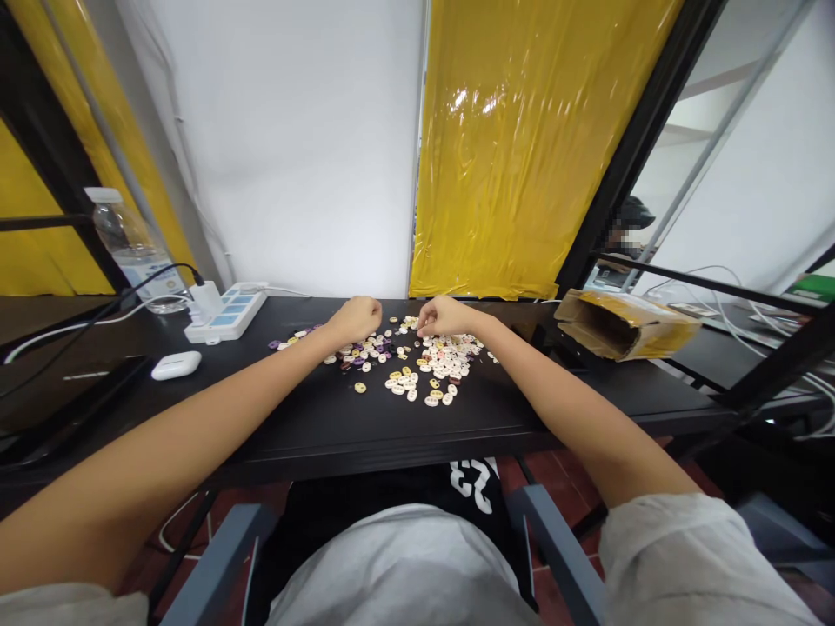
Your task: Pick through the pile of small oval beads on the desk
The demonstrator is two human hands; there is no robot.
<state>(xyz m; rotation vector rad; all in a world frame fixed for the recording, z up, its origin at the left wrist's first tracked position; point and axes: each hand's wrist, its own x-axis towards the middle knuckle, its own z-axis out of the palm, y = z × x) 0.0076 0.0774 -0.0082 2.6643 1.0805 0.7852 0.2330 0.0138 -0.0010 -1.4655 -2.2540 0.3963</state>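
Observation:
Many small oval pieces, flat like buttons or tokens, lie spread over the black table (pixel 365 435). A dense heap of cream oval pieces (pixel 447 356) with printed marks is on the right. To the left is a looser group of mixed cream, yellow and purple pieces (pixel 373 349). My left hand (pixel 357 318) is curled closed at the far side of that left group; its fingertips are hidden. My right hand (pixel 447 315) is pinched with fingertips down at the back of the cream heap. Whatever its fingers hold is too small to make out. One yellow oval piece (pixel 360 388) lies apart in front.
On the left are a white power strip (pixel 228 313) with cables, a white earphone case (pixel 176 365), a water bottle (pixel 134 252) and a dark flat device (pixel 78 400). An open cardboard box (pixel 619 326) stands at the right. A wall borders the table's back.

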